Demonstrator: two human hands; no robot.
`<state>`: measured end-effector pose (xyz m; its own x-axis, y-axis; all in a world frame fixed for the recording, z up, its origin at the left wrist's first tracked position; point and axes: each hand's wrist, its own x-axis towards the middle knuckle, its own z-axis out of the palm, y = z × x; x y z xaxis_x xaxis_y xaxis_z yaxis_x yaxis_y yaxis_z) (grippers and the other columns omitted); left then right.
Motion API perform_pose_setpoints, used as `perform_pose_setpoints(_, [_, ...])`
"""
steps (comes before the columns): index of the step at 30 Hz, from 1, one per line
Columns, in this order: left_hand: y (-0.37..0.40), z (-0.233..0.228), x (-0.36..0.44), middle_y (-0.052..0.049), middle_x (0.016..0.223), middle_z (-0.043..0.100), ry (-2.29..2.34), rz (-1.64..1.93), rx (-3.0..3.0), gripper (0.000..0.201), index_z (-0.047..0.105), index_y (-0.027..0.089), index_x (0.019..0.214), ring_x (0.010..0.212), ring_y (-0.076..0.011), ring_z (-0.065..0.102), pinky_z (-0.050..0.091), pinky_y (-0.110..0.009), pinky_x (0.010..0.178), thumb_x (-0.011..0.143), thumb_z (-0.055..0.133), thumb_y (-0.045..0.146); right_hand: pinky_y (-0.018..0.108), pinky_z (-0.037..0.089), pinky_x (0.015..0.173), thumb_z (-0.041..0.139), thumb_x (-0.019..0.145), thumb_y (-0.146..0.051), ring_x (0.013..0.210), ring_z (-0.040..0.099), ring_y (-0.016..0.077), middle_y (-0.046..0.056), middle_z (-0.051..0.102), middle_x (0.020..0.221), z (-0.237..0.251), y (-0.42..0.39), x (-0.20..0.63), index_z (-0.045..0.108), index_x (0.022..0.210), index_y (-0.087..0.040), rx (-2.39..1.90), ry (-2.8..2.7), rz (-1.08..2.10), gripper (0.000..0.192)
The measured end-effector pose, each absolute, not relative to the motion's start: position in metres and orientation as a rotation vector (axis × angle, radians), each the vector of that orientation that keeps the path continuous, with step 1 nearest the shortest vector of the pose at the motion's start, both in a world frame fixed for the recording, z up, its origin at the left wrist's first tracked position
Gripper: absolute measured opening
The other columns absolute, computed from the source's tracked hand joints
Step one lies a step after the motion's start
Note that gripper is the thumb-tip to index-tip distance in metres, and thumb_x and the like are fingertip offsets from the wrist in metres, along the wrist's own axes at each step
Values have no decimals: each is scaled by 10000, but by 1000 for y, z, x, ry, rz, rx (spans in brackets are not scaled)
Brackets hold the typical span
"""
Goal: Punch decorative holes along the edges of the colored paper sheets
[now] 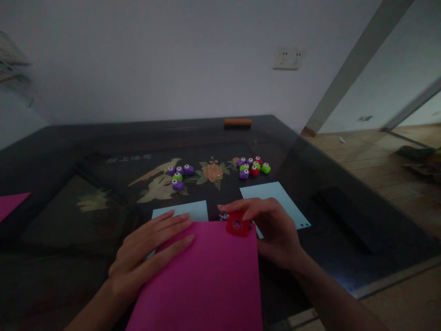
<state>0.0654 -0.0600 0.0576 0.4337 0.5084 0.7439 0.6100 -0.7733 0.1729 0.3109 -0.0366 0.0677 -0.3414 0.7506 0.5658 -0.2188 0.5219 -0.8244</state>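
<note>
Magenta paper (206,276) lies on the dark glass tabletop (69,151) directly in front of the person. The left hand (148,253) rests flat on the sheet's left edge, fingers spread and grasping nothing. The right hand (272,230) grips a red punch (237,224) seated on the paper's far right corner, fingers curled over its top.

Beyond the magenta sheet, 2 light blue sheets lie flat: the left blue sheet (186,210) pokes out just past the left fingertips, and the right blue sheet (275,195) lies partly under the right hand. Tiny coloured scraps (223,216) sit between them, just beside the punch.

Farther back, a left cluster (179,175) of purple and green punches rests on the tabletop's painted flower pattern, and a right cluster (253,167) of purple, green and red ones sits well apart from it. An orange bar (238,122) lies at the far edge. Another pink sheet (10,204) shows at the left border.
</note>
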Motion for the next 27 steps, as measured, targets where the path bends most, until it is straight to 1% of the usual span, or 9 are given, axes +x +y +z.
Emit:
perform_pose_setpoints(4, [-66, 61, 67, -1, 1127, 663, -1058, -1326, -2548, 350, 519, 355, 1228, 1099, -210, 587, 519, -443, 903, 937, 363, 239, 390, 511, 880, 623, 807, -183, 1090, 588, 214, 63, 625, 1174, 72, -41, 314, 543, 1060, -280, -430, -1770, 889, 283])
perform_pose_setpoints(7, [-71, 63, 66, 8, 1112, 669, -1101, -1335, -2552, 362, 499, 389, 1242, 1103, -210, 584, 510, -451, 917, 932, 371, 251, 348, 535, 839, 585, 836, -176, 1092, 589, 198, 61, 585, 1246, 74, -44, 317, 509, 1153, -308, -395, -1877, 771, 353])
perform_pose_setpoints(10, [-72, 64, 65, 18, 1093, 674, -1136, -1309, -2574, 380, 471, 426, 1257, 1100, -211, 584, 505, -463, 922, 932, 355, 268, 311, 545, 809, 552, 857, -174, 1080, 598, 184, 66, 571, 1268, 76, -47, 320, 469, 1211, -319, -408, -1944, 687, 391])
perform_pose_setpoints(15, [-69, 62, 65, -11, 1036, 681, -1037, -1395, -2570, 398, 484, 386, 1269, 1116, -225, 560, 495, -461, 938, 933, 325, 245, 279, 548, 797, 534, 863, -164, 1038, 623, 174, 73, 583, 1254, 76, -52, 323, 477, 1221, -289, -436, -2017, 517, 384])
perform_pose_setpoints(18, [-68, 62, 64, -6, 1041, 669, -1036, -1404, -2576, 403, 498, 393, 1255, 1095, -222, 565, 492, -442, 939, 928, 330, 228, 287, 556, 808, 522, 872, -157, 1056, 616, 186, 67, 625, 1193, 77, -54, 324, 467, 1250, -285, -427, -2021, 475, 404])
perform_pose_setpoints(22, [-67, 63, 62, 22, 1017, 672, -1082, -1380, -2620, 362, 495, 439, 1234, 1052, -208, 584, 489, -430, 937, 925, 369, 299, 325, 564, 815, 511, 882, -161, 1063, 611, 212, 86, 638, 1167, 82, -56, 326, 433, 1282, -276, -397, -2049, 492, 424])
perform_pose_setpoints(24, [-67, 62, 62, 32, 992, 679, -1112, -1385, -2608, 337, 509, 462, 1204, 1009, -202, 605, 494, -436, 927, 925, 370, 333, 337, 563, 822, 534, 864, -142, 1064, 609, 223, 94, 638, 1164, 85, -55, 328, 451, 1261, -271, -371, -2090, 488, 426])
perform_pose_setpoints(27, [-67, 62, 63, 28, 964, 680, -1110, -1415, -2562, 329, 523, 461, 1188, 976, -202, 615, 500, -444, 920, 929, 359, 342, 331, 560, 829, 550, 851, -129, 1064, 608, 222, 97, 648, 1145, 88, -55, 328, 488, 1216, -273, -370, -2111, 474, 398])
